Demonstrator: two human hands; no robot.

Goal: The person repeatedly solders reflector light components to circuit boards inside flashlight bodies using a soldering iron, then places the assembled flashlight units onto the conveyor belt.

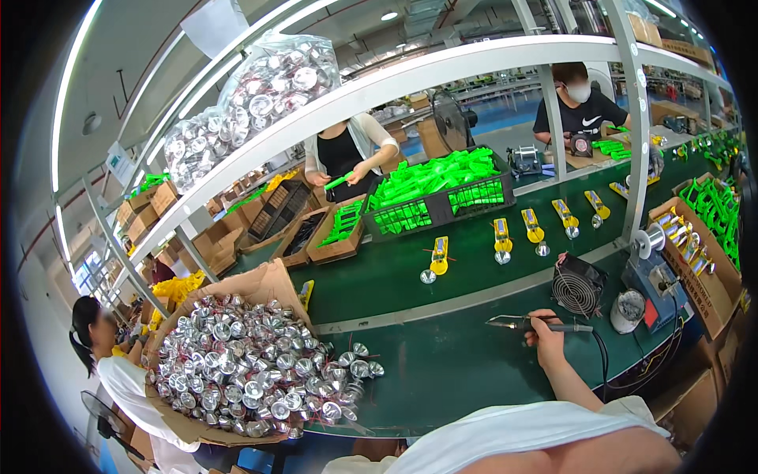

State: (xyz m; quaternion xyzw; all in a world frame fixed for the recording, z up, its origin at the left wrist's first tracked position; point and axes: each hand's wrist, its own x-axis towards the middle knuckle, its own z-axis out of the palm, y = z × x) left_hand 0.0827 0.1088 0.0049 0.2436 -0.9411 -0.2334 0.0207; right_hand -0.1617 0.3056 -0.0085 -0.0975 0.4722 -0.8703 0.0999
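Holding a soldering iron (pixel 537 323), the right hand (pixel 545 340) is closed around its dark handle, tip pointing to the person's left over the bare green bench (pixel 442 363). No workpiece lies under the tip, so by my reading no joint is being made at this moment. The left hand is not in view.

Well to the left of the grip, a torn cardboard box (pixel 260 288) spills a heap of silver reflector cups (pixel 253 363) with thin red wires; far too many to count, and nearly all look still waiting. A few loose cups lie at the heap's near edge, between it and the iron.

Beyond the grip, on the green belt (pixel 395 272), I count six yellow parts (pixel 502 235) in a row, most with a silver cup beside them; whether these are finished I cannot tell.

Just beyond and right of the hand stands one small black fan (pixel 578 284), and right of that one solder spool (pixel 649 239) over a blue station (pixel 651 288). Further right sits one box of metal pieces (pixel 695 253).

Across the belt, one black crate (pixel 442 197) is full of green parts. Two bags of cups (pixel 245 103) rest on the shelf overhead. Three other people are visible: two across the belt, one far left.
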